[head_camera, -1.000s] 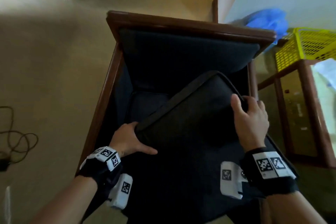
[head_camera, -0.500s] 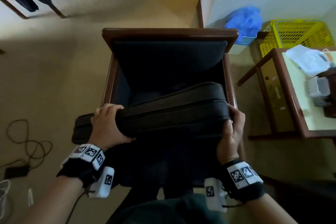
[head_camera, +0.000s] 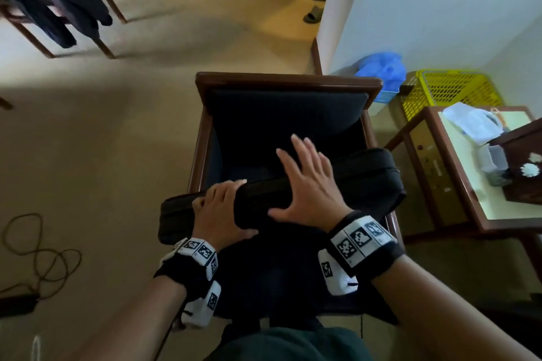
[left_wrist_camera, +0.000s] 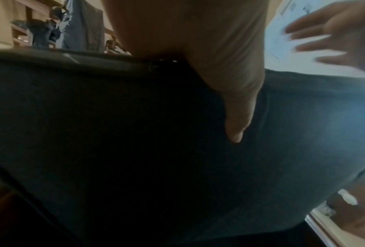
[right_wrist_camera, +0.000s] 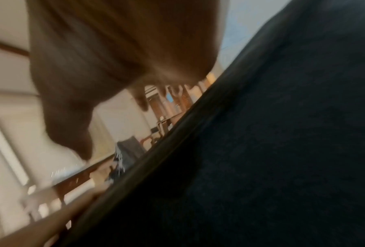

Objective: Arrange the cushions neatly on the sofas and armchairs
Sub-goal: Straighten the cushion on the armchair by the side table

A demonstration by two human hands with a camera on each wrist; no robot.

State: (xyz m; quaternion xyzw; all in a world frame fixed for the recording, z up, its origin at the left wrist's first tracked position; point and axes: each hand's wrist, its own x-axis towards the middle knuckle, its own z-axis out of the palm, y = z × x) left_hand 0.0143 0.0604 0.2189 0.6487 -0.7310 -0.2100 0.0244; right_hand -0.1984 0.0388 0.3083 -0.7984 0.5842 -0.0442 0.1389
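A dark seat cushion (head_camera: 366, 179) stands on edge across the front of a wooden-framed armchair (head_camera: 287, 83), its left end sticking out past the left armrest. My left hand (head_camera: 218, 208) grips the cushion's top edge, fingers curled over it and thumb (left_wrist_camera: 236, 117) flat against the near face (left_wrist_camera: 135, 150). My right hand (head_camera: 308, 184) hovers over the middle of the cushion with fingers spread and straight, holding nothing. The chair's dark back pad (head_camera: 281, 114) is upright behind. In the right wrist view the cushion (right_wrist_camera: 282, 150) fills the lower right, blurred.
A wooden side table (head_camera: 457, 184) with papers and a dark box stands close on the right. A yellow basket (head_camera: 451, 91) and a blue bag (head_camera: 381, 67) sit behind it by the wall. A cable (head_camera: 35, 249) lies on the carpet at left; clothes hang at top left.
My right hand has let go of the cushion's right end and moved left over its middle, fingers now spread. The left hand keeps its grip on the top edge.
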